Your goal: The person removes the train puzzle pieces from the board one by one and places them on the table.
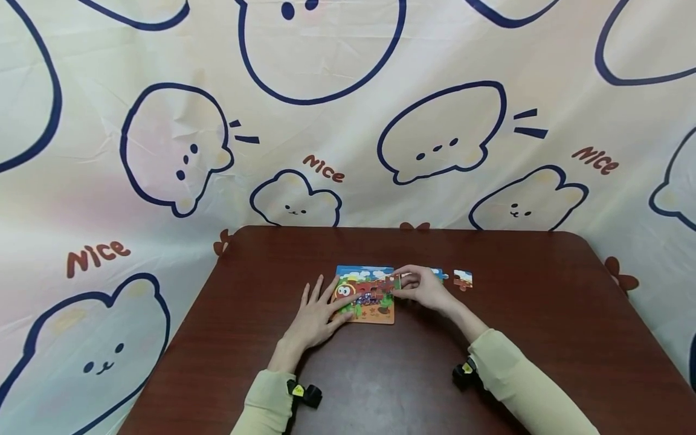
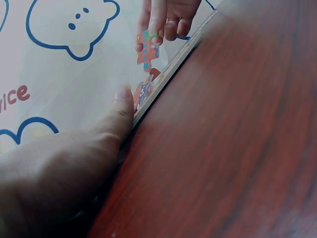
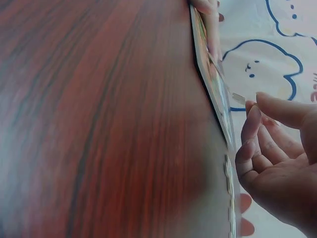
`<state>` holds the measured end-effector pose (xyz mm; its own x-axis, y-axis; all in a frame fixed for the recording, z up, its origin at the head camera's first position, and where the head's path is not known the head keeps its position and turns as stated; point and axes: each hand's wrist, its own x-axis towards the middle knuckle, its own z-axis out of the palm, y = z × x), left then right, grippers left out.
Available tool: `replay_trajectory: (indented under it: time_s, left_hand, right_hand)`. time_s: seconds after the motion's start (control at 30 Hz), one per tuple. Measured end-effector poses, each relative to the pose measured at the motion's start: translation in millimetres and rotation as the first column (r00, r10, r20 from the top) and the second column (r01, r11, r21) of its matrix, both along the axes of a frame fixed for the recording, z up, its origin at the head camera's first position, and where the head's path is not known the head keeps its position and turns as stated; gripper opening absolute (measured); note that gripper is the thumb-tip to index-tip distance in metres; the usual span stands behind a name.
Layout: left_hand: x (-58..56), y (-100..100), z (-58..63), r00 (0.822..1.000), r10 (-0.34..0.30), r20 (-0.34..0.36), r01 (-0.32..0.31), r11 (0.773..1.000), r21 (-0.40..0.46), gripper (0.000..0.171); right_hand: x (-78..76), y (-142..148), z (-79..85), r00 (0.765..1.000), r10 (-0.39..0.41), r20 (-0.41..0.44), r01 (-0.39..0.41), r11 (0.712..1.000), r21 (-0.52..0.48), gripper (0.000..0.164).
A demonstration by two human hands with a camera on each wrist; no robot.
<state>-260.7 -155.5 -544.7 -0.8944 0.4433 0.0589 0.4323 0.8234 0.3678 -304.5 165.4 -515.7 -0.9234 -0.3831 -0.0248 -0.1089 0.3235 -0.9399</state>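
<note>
A colourful jigsaw puzzle point(image 1: 375, 314) in a flat tray lies on the table, showing blue sky, a red train-like figure with a round face, and sandy ground. My left hand point(image 1: 314, 319) rests on its left side with fingers spread, the thumb point(image 2: 121, 106) at the near edge. Over the puzzle's right side, my right hand point(image 1: 426, 289) pinches a puzzle piece point(image 2: 147, 52) between thumb and fingertips. That piece is orange with blue and green marks and is held tilted above the picture. In the right wrist view only its thin edge shows.
To the right of the puzzle lies a loose piece point(image 1: 463, 278) with cloud and brown parts. Another blue-edged piece point(image 1: 439, 273) is partly hidden behind my right hand. The brown wooden table point(image 1: 380, 374) ends at a printed cloth backdrop point(image 1: 353, 133).
</note>
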Motion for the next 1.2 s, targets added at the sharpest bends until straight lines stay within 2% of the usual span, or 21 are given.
replay_trajectory:
  time_s: [0.4,0.63,0.97,1.2]
  left_hand:
    - [2.0,0,-3.0,1.0,0.007,0.001,-0.007,1.0,0.007,0.051]
    - [5.1,-1,-5.6,1.0,0.015,0.014,-0.015,1.0,0.018,0.051]
    - [2.8,0,-4.0,1.0,0.003,0.004,-0.003,0.999,0.041,0.05]
    - [0.9,0,-1.3,1.0,0.005,0.005,-0.005,0.999,0.045,0.05]
  right_hand:
    - [17.7,39,-9.3,0.997,-0.073,-0.009,0.073,0.997,0.005,0.041]
    - [32.2,64,-15.3,0.996,-0.09,0.003,0.09,0.996,0.002,0.042]
    - [40.6,97,-8.4,0.987,-0.158,0.008,0.158,0.987,0.007,0.051]
    - [42.4,110,-7.1,0.985,-0.169,-0.032,0.169,0.986,-0.001,0.056]
